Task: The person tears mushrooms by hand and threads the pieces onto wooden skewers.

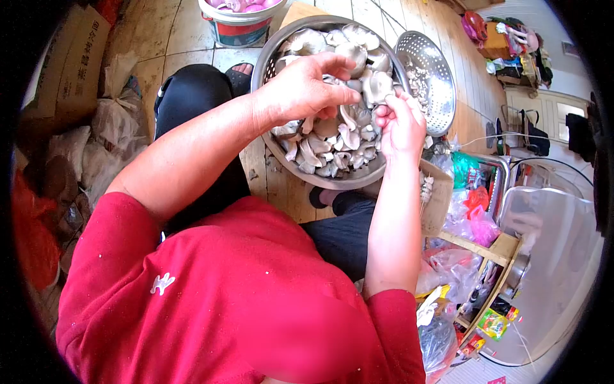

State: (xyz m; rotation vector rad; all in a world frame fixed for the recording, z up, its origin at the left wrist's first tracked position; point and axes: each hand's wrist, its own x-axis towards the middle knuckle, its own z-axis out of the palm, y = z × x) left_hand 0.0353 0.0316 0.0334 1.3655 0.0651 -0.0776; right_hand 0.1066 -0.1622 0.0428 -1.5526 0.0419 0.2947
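The right hand [404, 125] pinches a grey mushroom [377, 87] between its fingertips over the heap in the steel basin [339, 183], while the left hand [300, 89] hovers beside it, fingers spread and holding nothing. Larger whole caps remain at the basin's far side, with smaller pieces nearer; the colander [442, 96] to the right already holds small pale bits [417, 82].

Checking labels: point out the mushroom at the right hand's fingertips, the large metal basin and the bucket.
Mushroom [378, 86]: head view, middle of its pale cap.
Large metal basin [334, 183]: head view, bare metal near its lower edge.
Bucket [240, 33]: head view, outer wall.
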